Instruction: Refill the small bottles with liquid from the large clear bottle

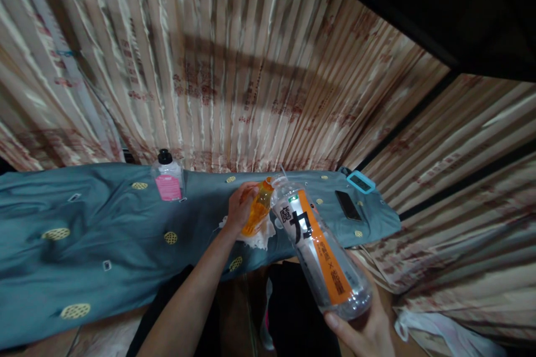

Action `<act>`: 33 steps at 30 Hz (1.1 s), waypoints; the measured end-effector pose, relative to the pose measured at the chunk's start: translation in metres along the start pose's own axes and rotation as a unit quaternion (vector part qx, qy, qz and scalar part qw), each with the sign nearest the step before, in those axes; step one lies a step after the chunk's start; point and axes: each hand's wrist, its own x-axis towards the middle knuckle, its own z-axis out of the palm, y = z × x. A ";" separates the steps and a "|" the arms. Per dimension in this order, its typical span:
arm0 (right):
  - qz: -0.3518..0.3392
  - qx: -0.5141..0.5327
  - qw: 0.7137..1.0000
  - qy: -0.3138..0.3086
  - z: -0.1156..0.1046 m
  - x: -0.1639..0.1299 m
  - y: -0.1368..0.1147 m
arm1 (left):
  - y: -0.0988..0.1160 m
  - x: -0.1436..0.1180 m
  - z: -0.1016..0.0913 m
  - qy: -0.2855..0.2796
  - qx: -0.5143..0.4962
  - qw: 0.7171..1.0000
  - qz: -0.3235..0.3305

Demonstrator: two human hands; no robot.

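My left hand grips a small orange bottle, held over a white cloth on the blue-grey covered table. My right hand holds a large clear plastic bottle by its base. That bottle has an orange and white label with black characters. It is tilted so that its mouth touches the top of the orange bottle.
A clear bottle with a black cap and pink label stands at the table's back edge. A black phone and a light-blue framed device lie at the right end. Pleated curtains hang behind. A white bag lies lower right.
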 end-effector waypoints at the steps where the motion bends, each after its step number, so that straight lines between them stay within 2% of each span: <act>1: 0.001 -0.002 1.000 -0.001 0.000 -0.001 0.000 | 0.000 0.000 0.000 0.001 0.001 1.000 -0.001; 14: -0.020 -0.026 0.999 -0.002 -0.002 0.001 -0.007 | 0.001 0.000 0.002 -0.002 -0.003 1.000 0.003; 20: -0.051 -0.038 0.998 -0.004 -0.001 0.002 -0.011 | 0.002 0.000 0.003 -0.001 -0.006 1.000 0.001; 33: -0.039 -0.045 0.998 -0.005 -0.001 0.003 -0.013 | 0.000 0.000 0.001 -0.003 -0.002 1.000 0.009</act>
